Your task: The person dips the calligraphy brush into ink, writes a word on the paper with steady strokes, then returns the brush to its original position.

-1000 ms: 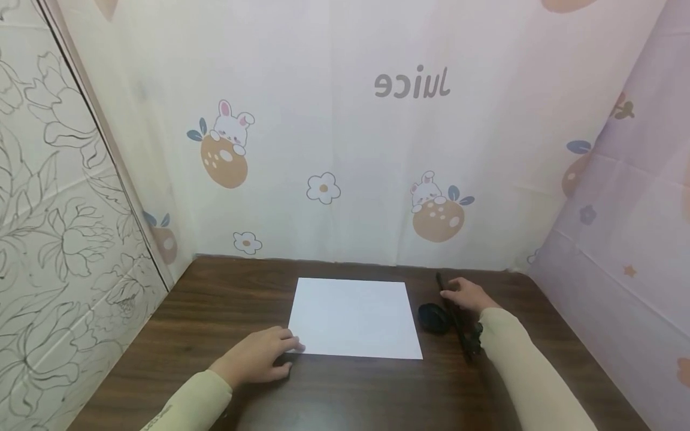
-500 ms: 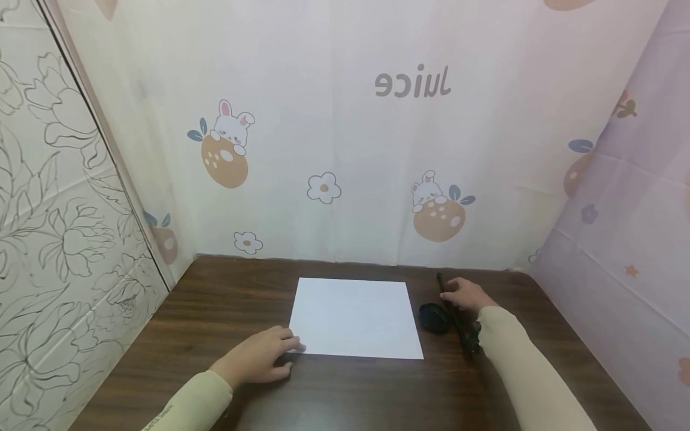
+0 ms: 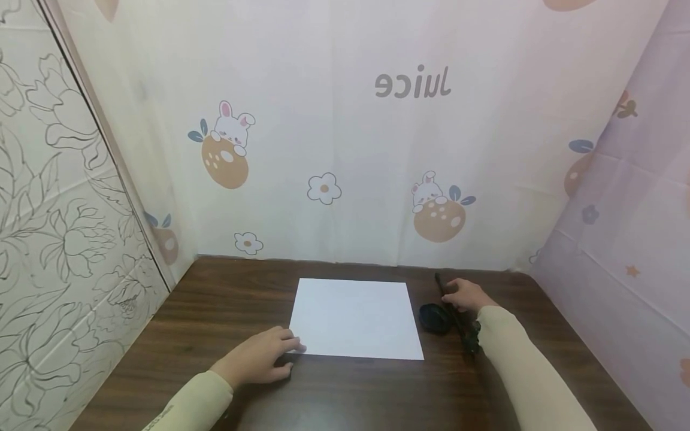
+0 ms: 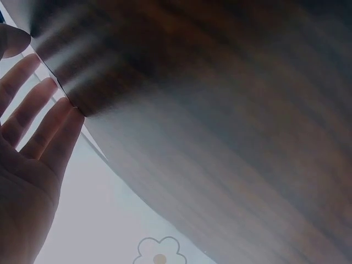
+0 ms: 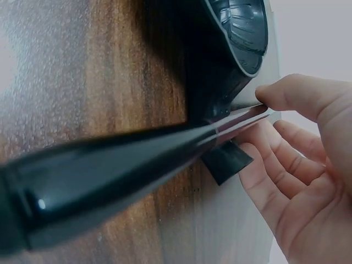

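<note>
A white sheet of paper (image 3: 356, 317) lies flat on the brown table. My left hand (image 3: 261, 356) rests at its near left corner, fingertips on the sheet; the left wrist view shows the fingers (image 4: 58, 137) stretched out. Right of the paper, my right hand (image 3: 466, 295) pinches a dark calligraphy brush (image 5: 110, 176) by its shaft, between thumb and fingers. The brush slants beside a black ink dish (image 3: 434, 318), its wide end toward the wrist camera. In the right wrist view the brush crosses a low black extension of the dish (image 5: 245, 33). Its bristles are not clearly visible.
The wood-grain table (image 3: 215, 299) meets a pale printed curtain (image 3: 334, 131) along its far edge. A flower-patterned panel (image 3: 70, 233) stands on the left, and a lilac curtain (image 3: 636, 239) hangs on the right.
The brush has tilted very slightly in my right hand, its far tip shifting a little to the left. My left hand and the paper stay in place.
</note>
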Demonstrator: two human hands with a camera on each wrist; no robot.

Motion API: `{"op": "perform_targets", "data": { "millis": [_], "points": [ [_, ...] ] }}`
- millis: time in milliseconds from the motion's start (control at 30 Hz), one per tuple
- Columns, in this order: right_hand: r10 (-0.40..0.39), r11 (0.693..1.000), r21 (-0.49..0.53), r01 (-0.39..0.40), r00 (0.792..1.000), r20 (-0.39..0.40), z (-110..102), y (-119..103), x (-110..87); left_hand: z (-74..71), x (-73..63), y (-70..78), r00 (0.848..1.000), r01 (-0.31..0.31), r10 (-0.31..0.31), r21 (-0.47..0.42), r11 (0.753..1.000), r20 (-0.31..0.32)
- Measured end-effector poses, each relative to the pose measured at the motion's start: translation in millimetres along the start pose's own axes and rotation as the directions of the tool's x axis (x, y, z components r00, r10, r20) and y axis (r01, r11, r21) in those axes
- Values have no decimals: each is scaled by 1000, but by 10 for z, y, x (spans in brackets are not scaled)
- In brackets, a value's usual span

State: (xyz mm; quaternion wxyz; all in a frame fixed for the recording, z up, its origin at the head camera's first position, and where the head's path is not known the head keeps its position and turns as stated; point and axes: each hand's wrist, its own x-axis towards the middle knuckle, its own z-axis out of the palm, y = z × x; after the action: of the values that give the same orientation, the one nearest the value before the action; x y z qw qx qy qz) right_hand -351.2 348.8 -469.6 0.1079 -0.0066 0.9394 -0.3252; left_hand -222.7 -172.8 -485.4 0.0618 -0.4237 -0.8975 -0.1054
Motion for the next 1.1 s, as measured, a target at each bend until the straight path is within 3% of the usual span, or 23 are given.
{"op": "perform_targets", "data": {
  "millis": [300,600,1100],
  "points": [
    [-12,999,-43,13,1000,10,-62,-85,-52,-5,-1,-9,1000,18,-18,-1,1000,15],
    [5,1000,5,-5,1000,1,-118,-150,-93,-3,-4,-10,999,24,-24,-1,1000,21],
    [-16,997,70,19,999,-35,-186,-218,-175,-6,-12,-10,999,-37,37,-2,999,-35]
  ]
}}
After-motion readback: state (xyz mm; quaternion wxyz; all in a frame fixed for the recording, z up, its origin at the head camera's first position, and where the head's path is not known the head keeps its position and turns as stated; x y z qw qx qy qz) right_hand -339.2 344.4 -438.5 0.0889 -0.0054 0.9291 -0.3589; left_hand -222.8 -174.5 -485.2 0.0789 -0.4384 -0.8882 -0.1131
